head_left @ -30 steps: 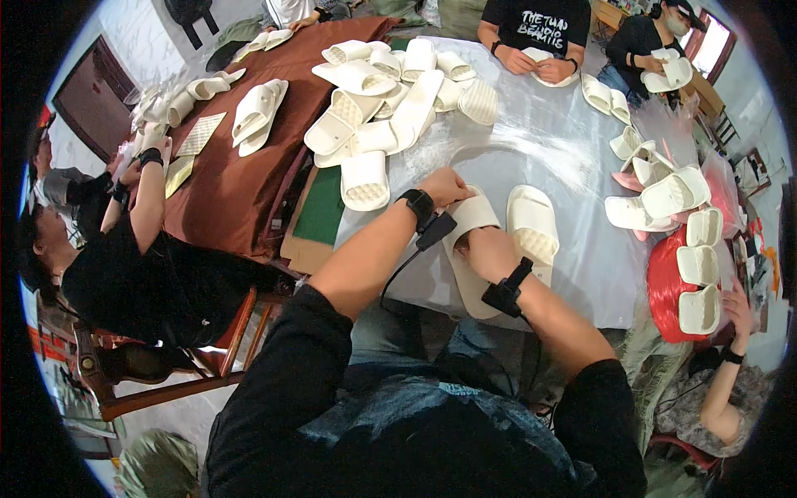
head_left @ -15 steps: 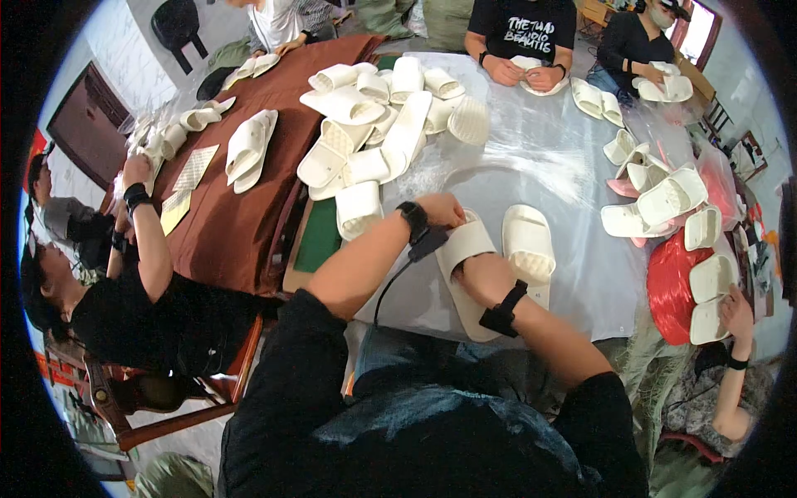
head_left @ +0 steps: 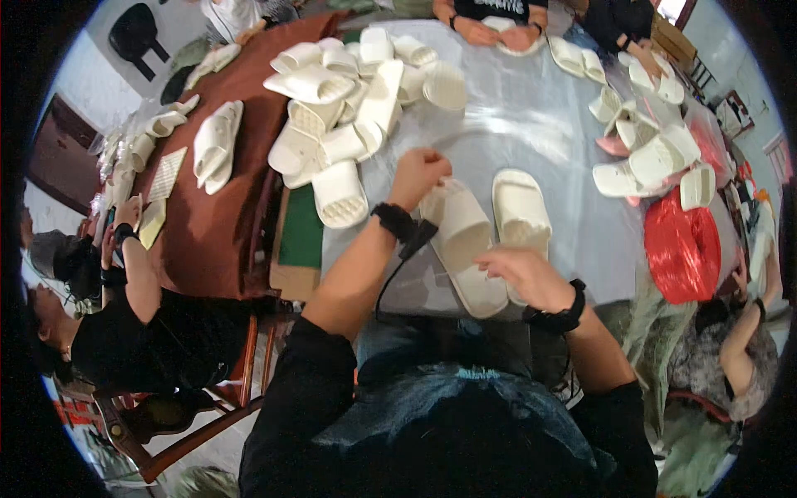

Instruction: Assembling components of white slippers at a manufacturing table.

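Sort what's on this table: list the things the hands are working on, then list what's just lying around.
In hand:
- cream slipper, gripped at its far end by the left hand
- right hand at its near side
- matching slipper beside it

Lying about:
- heap of slippers
- red plastic bag
- slippers on the brown table

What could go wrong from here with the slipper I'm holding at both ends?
The slipper has its heel end past the table edge near the right hand; if that hand lets go, it might tip toward the lap. The left hand works close to the pile of slippers, so a wide pull could knock some loose. The second slipper lies just beside and may get shoved.
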The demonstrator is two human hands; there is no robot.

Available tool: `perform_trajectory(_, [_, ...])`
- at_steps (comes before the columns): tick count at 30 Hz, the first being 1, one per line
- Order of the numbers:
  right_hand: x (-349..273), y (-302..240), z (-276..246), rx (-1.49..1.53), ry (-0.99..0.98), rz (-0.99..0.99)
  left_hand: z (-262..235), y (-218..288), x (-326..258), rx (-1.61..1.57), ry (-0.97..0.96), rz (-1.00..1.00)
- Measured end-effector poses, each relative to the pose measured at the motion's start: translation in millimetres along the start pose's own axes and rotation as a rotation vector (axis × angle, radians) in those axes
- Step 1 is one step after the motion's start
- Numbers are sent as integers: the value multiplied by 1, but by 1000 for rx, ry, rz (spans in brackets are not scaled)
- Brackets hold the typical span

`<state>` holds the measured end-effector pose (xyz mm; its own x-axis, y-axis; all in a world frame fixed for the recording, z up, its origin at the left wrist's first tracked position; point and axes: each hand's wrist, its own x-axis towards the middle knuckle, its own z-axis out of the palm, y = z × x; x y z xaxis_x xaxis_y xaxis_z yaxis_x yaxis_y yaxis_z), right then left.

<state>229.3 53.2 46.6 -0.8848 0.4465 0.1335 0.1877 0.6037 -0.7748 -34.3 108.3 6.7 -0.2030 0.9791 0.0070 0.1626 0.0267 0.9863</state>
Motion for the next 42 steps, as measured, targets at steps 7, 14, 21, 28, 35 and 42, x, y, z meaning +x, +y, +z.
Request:
perform_trajectory(7, [-37,-7,5,631,628,435,41,25,12,-443,-235,-159])
perform_trajectory(14, [-42,11,27,630,874,675,83,14,28,151,-369,90])
perform_trajectory(21, [-40,15,30,889,662,779,84,10,47,217,-458,139])
perform_trajectory(28, [-40,12,29,876,626,769,87,-1,50,77,-512,24])
perform_trajectory(35, [-42,-6,30,935,518,828,86,-7,53,73,-509,66])
perform_trajectory(42, [-17,46,2,997,430,811,92,-4,52,85,-497,40])
